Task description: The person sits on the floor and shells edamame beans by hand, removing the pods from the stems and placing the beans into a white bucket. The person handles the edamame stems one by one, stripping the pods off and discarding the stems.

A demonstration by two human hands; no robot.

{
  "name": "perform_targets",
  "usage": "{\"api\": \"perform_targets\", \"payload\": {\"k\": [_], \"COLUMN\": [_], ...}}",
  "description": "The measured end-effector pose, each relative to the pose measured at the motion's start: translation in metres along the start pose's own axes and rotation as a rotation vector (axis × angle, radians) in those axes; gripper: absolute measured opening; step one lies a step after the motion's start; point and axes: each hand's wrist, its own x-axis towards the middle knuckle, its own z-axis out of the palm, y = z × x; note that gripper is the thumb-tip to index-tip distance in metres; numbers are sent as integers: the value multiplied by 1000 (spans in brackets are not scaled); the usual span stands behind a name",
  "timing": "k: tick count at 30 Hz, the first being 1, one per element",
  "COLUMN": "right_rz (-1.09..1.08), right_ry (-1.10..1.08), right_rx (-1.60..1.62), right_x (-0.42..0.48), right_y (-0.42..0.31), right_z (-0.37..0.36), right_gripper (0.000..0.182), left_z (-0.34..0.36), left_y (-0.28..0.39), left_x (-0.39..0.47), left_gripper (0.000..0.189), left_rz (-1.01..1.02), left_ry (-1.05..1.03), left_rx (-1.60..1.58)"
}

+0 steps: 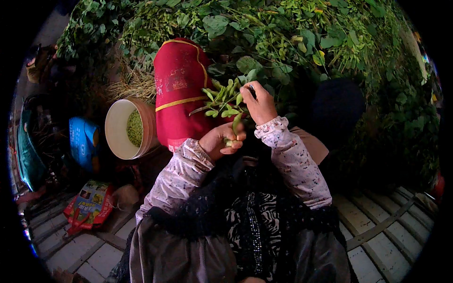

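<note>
My left hand [216, 140] is curled around green bean pods [236, 123], one of which stands up past the thumb. Part of a pale green pod shows between its lower fingers. Above and to the right, my right hand [262, 105] pinches the end of a cut sprig of soybean-like pods [223, 98]. A small dark object with a shiny edge [252, 89] shows at its fingers; its kind is unclear. The sprig hangs over a red cloth with yellow trim [180, 123], which covers my left leg. Floral sleeves [177, 180] cover both forearms.
A white bucket [115, 131] with shelled green beans [135, 130] tilts at left. Beyond my knees lies a heap of leafy bean plants [269, 32]. Dry stalks [132, 86], a blue bag [84, 139] and a red printed bag [90, 205] lie leftward. Tiles [375, 219] cover the floor.
</note>
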Motion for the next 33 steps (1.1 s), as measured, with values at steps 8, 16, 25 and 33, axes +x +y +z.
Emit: {"api": "perform_targets", "payload": {"k": [8, 16, 25, 33], "right_rz": [-83, -207, 106, 103], "right_ry": [43, -98, -282, -381], "right_rx": [-18, -2, 141, -73], "right_x": [-14, -47, -39, -38], "right_y": [-10, -33, -25, -1], "right_z": [-11, -26, -24, -8], "right_gripper": [14, 8, 20, 16], "left_z": [31, 27, 37, 7], "left_y": [10, 1, 23, 23], "left_x": [-1, 29, 32, 23], "left_gripper": [19, 21, 17, 19], "left_rz": [135, 403, 726, 562], "left_ry": [-15, 258, 416, 341], "left_rx": [252, 10, 444, 486]}}
